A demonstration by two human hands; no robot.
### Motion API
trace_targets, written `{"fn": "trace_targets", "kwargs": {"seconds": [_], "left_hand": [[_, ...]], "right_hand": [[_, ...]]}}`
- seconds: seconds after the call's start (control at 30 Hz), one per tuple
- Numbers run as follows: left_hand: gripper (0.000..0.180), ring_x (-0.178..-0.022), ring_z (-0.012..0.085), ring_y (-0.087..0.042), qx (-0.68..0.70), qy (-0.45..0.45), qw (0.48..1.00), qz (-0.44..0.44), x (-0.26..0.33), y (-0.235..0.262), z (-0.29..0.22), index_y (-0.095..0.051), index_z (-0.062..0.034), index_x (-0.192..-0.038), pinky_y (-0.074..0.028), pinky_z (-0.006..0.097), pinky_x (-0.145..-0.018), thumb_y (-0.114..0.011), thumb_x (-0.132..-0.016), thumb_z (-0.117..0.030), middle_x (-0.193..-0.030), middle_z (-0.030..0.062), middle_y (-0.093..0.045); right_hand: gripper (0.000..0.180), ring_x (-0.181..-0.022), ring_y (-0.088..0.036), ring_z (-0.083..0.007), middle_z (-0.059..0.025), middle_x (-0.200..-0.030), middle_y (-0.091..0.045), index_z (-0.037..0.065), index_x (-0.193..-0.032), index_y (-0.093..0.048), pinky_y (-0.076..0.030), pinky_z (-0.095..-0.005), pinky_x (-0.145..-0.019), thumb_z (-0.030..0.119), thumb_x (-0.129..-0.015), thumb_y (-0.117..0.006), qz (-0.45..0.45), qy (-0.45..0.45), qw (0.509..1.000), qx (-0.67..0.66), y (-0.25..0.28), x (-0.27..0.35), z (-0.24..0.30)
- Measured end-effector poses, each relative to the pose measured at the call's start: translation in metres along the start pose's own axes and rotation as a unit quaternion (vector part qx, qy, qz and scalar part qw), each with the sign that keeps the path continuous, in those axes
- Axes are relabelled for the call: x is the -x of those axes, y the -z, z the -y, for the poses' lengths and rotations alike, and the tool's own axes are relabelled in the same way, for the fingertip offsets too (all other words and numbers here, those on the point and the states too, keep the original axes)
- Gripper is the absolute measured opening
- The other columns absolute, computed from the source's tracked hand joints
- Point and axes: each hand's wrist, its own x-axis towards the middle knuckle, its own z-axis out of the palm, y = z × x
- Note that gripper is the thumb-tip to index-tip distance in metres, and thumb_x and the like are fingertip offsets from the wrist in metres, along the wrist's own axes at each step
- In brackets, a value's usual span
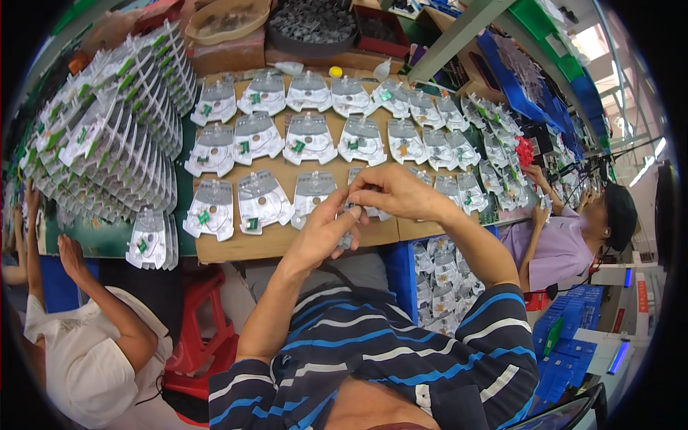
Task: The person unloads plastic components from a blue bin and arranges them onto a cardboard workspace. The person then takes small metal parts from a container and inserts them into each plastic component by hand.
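Close together over the front edge of the table are my two hands. My left hand (326, 228) is closed around a few small grey parts (345, 241), which show at its fingers and palm. My right hand (394, 192) is pinched at the left hand's fingertips; what lies in the pinch is too small and covered to name. Behind the hands are rows of white and grey plastic housings (309, 140), several with small green circuit boards (297, 147) and thin wires. One housing (313, 192) of the front row lies just beside my left hand, and another is partly hidden by my hands.
Tall stacks of housings (107, 136) stand at the left. A black tub of dark grey parts (312, 25), a shallow tan basket (226, 20) and a yellow cap (335, 72) are at the back. Co-workers sit left (100, 337) and right (562, 240). A red stool (201, 330) stands lower left.
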Motion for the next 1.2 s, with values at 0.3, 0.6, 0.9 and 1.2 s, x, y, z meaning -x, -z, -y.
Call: {"fn": "trace_targets", "kwargs": {"seconds": [0.3,0.6,0.9,1.2], "left_hand": [[0.037,-0.056,0.0087,-0.056,0.138,0.002,0.988,-0.068,-0.006,0.005,0.002,-0.052,0.0011,-0.120,-0.033,0.017,-0.032,-0.042,-0.104,-0.031,-0.089,0.0087,-0.065],[0.037,-0.058,0.0080,-0.056,0.108,0.060,0.990,-0.066,-0.009,0.008,-0.010,-0.056,0.0017,-0.112,-0.032,0.018,-0.034,-0.052,-0.099,-0.033,-0.088,0.0097,-0.066],[0.029,-0.057,0.0067,-0.056,0.090,0.076,0.990,-0.073,-0.005,0.020,-0.011,-0.057,-0.0020,-0.103,-0.031,0.017,-0.034,-0.056,-0.098,-0.031,-0.085,0.0078,-0.066],[0.028,-0.057,0.0067,-0.057,0.059,0.057,0.992,-0.096,0.003,0.014,-0.018,-0.056,-0.0036,-0.099,-0.031,0.017,-0.035,-0.057,-0.097,-0.031,-0.083,0.0075,-0.066]], "right_hand": [[0.018,-0.066,-0.056,-0.0059,0.0006,-0.077,-0.062,0.001,-0.093,-0.064,-0.046,-0.0227,-0.058,0.018,-0.096,-0.064,-0.054,0.015,0.993,-0.101,0.006,0.005,-0.006],[0.018,-0.074,-0.066,-0.0389,-0.0207,-0.081,-0.068,-0.001,-0.085,-0.067,-0.050,-0.0471,-0.063,0.017,-0.087,-0.067,-0.402,0.103,0.861,0.294,0.078,-0.117,-0.078],[0.017,-0.074,-0.065,-0.0394,-0.0218,-0.079,-0.067,-0.001,-0.081,-0.066,-0.049,-0.0477,-0.066,0.016,-0.086,-0.066,-0.289,0.044,0.857,0.424,0.083,-0.145,-0.088],[0.025,-0.076,-0.067,-0.0394,-0.0231,-0.076,-0.067,-0.001,-0.076,-0.071,-0.050,-0.0496,-0.066,0.023,-0.081,-0.071,-0.263,0.010,0.863,0.431,0.091,-0.157,-0.086]]}}
